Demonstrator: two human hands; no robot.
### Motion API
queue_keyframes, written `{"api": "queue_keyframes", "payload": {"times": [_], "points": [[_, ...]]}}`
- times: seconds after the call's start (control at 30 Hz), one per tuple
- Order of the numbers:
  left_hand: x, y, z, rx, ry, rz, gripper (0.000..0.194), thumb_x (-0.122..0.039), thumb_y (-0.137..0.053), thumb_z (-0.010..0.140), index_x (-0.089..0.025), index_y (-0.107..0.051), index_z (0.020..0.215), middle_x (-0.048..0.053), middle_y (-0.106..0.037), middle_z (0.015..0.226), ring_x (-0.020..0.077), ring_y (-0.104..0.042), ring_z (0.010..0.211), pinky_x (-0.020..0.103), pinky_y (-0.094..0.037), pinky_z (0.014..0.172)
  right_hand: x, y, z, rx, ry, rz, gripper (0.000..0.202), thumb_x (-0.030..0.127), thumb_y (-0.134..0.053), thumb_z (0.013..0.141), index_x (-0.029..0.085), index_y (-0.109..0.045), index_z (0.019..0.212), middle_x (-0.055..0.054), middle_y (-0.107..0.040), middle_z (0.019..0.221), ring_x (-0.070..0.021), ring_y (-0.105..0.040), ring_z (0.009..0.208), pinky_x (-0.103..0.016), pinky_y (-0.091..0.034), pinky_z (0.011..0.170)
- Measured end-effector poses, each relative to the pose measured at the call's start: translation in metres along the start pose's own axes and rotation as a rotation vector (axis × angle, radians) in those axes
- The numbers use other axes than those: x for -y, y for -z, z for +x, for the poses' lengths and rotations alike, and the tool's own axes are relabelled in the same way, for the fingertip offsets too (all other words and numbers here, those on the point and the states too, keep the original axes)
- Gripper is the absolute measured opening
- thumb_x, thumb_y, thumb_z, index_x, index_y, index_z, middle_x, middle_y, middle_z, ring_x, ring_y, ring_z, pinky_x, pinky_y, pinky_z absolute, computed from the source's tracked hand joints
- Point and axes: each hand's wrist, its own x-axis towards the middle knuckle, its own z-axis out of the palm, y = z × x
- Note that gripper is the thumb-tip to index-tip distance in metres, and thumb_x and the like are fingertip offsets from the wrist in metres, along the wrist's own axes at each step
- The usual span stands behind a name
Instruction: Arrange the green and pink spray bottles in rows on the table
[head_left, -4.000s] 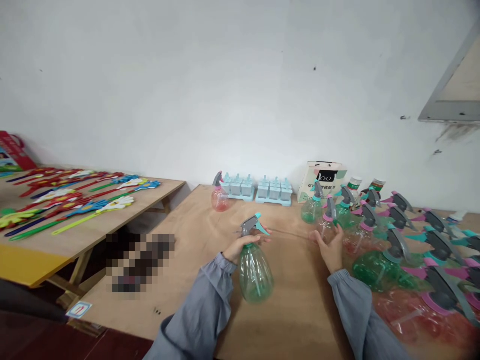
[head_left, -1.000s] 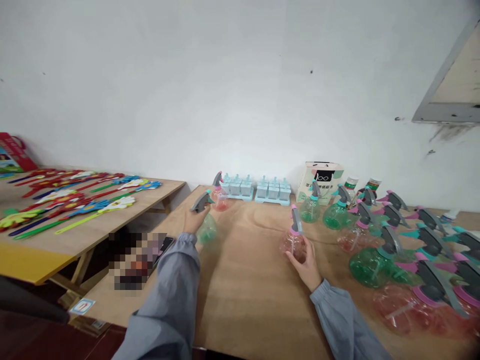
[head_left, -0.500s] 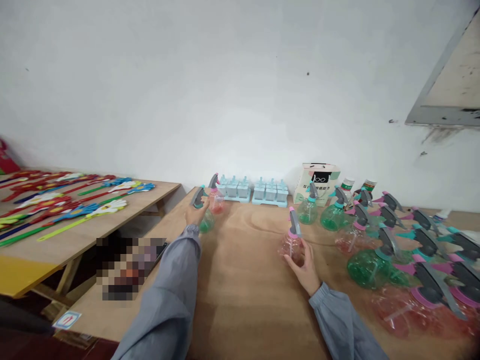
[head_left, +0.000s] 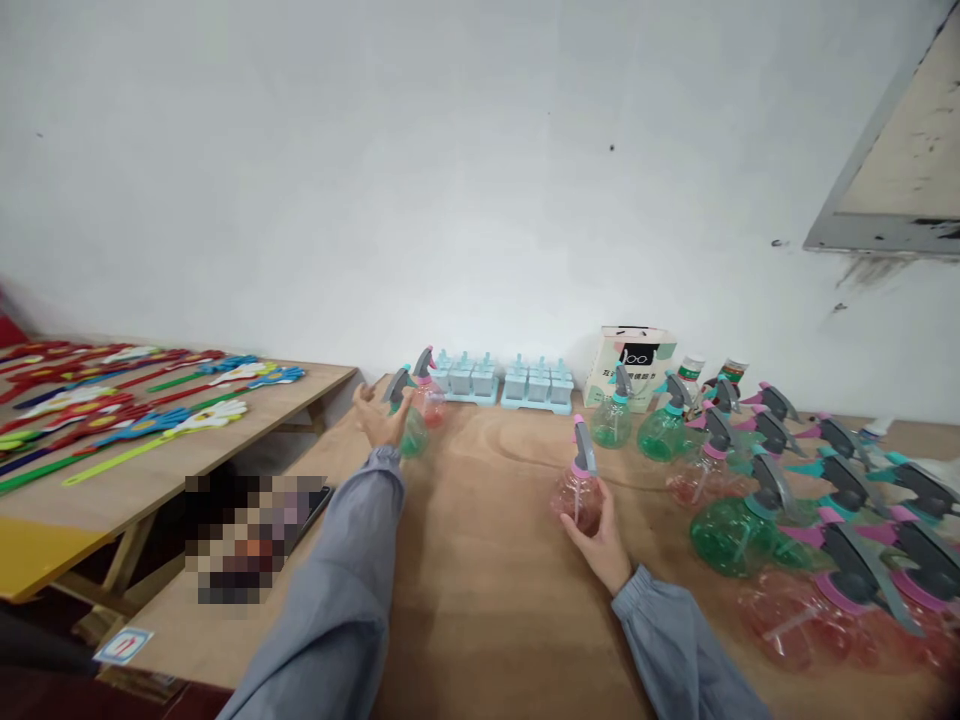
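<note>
My left hand [head_left: 381,415] is open with its fingers apart, beside a green spray bottle [head_left: 413,432] with a teal-collared grey trigger at the table's far left. Just behind that bottle stands a pink spray bottle [head_left: 429,400]. Near the middle, my right hand [head_left: 602,540] has its thumb and fingers round the lower right side of another pink spray bottle [head_left: 576,495], which stands upright on the wooden table [head_left: 495,580].
Two pale blue mold trays [head_left: 536,385] stand by the wall beside a box [head_left: 628,368]. Several green and pink spray bottles [head_left: 731,535] crowd the right side. A phone [head_left: 311,510] lies left. Colourful hand-shaped sticks [head_left: 157,420] cover another table.
My left hand has let go of the green bottle and its fingers have spread. My right hand and its pink bottle appear slightly further left as the view has shifted a little.
</note>
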Motion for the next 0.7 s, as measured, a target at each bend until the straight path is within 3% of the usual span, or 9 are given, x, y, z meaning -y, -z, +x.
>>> {"api": "queue_keyframes", "payload": {"times": [0.07,0.13,0.23,0.3,0.4,0.47,0.57,0.63,0.7], "points": [[-0.007,0.005,-0.015,-0.257,-0.092,0.041,0.08,-0.056,-0.061,0.082,-0.013,-0.023,0.138,0.021,-0.035,0.143,0.0357,-0.043,0.132,0.048,-0.033,0.111,0.001,-0.003,0.0,0.032,-0.009,0.045,0.078,0.048,-0.064,0.084,0.02,-0.027,0.147,-0.016,-0.052,0.137,-0.0287,-0.057,0.123,-0.052,-0.048,0.105],[-0.017,0.007,-0.037,-0.251,-0.164,0.016,0.078,-0.06,-0.059,0.081,-0.014,-0.029,0.137,0.02,-0.038,0.141,0.0376,-0.045,0.13,0.051,-0.034,0.11,0.006,-0.007,-0.001,0.046,-0.002,0.068,0.075,0.046,-0.062,0.085,0.021,-0.027,0.147,-0.015,-0.052,0.138,-0.0282,-0.056,0.125,-0.051,-0.048,0.106],[-0.044,-0.001,-0.085,0.103,-0.233,-0.065,0.074,-0.061,-0.07,0.069,-0.018,-0.047,0.124,0.015,-0.054,0.125,0.0354,-0.052,0.123,0.048,-0.041,0.104,0.018,-0.016,-0.005,0.063,0.019,0.077,0.076,0.045,-0.064,0.085,0.022,-0.028,0.147,-0.015,-0.051,0.141,-0.0282,-0.051,0.131,-0.051,-0.045,0.11],[-0.066,-0.01,-0.12,0.531,-0.235,-0.2,0.079,-0.054,-0.073,0.07,-0.018,-0.043,0.133,0.018,-0.05,0.137,0.0341,-0.049,0.129,0.048,-0.038,0.107,0.027,-0.024,-0.011,0.104,0.038,0.069,0.076,0.045,-0.067,0.084,0.023,-0.03,0.147,-0.014,-0.05,0.141,-0.0284,-0.051,0.132,-0.051,-0.044,0.111],[-0.099,-0.023,-0.165,0.807,-0.099,-0.351,0.097,-0.047,-0.081,0.066,-0.021,-0.032,0.146,0.019,-0.036,0.153,0.0342,-0.039,0.14,0.049,-0.033,0.112,0.039,-0.039,-0.025,0.171,0.083,0.056,0.078,0.045,-0.069,0.083,0.025,-0.031,0.147,-0.014,-0.048,0.144,-0.03,-0.05,0.134,-0.052,-0.042,0.111],[-0.115,-0.028,-0.185,0.847,0.027,-0.401,0.093,-0.044,-0.079,0.07,-0.024,-0.032,0.147,0.017,-0.037,0.153,0.0305,-0.047,0.132,0.046,-0.038,0.109,0.043,-0.048,-0.038,0.203,0.103,0.056,0.079,0.046,-0.069,0.083,0.027,-0.029,0.148,-0.015,-0.048,0.145,-0.0312,-0.049,0.134,-0.054,-0.043,0.11],[-0.124,-0.03,-0.196,0.798,0.133,-0.436,0.08,-0.041,-0.077,0.073,-0.029,-0.039,0.142,0.013,-0.046,0.147,0.0237,-0.06,0.111,0.041,-0.047,0.1,0.045,-0.056,-0.051,0.243,0.109,0.08,0.088,0.05,-0.071,0.082,0.027,-0.023,0.152,-0.015,-0.051,0.142,-0.0324,-0.052,0.131,-0.053,-0.047,0.106],[-0.123,-0.029,-0.195,0.745,0.158,-0.43,0.075,-0.04,-0.078,0.073,-0.029,-0.044,0.139,0.012,-0.052,0.141,0.0203,-0.064,0.097,0.039,-0.051,0.092,0.042,-0.053,-0.045,0.246,0.118,0.099,0.093,0.054,-0.069,0.082,0.025,-0.018,0.153,-0.016,-0.05,0.141,-0.0321,-0.052,0.13,-0.052,-0.046,0.106],[-0.119,-0.027,-0.192,0.717,0.17,-0.418,0.07,-0.039,-0.078,0.072,-0.027,-0.048,0.135,0.011,-0.059,0.13,0.0184,-0.064,0.086,0.037,-0.052,0.086,0.036,-0.045,-0.019,0.171,0.109,0.071,0.088,0.059,-0.062,0.085,0.022,-0.018,0.152,-0.017,-0.046,0.144,-0.0312,-0.046,0.135,-0.052,-0.041,0.11]]}}
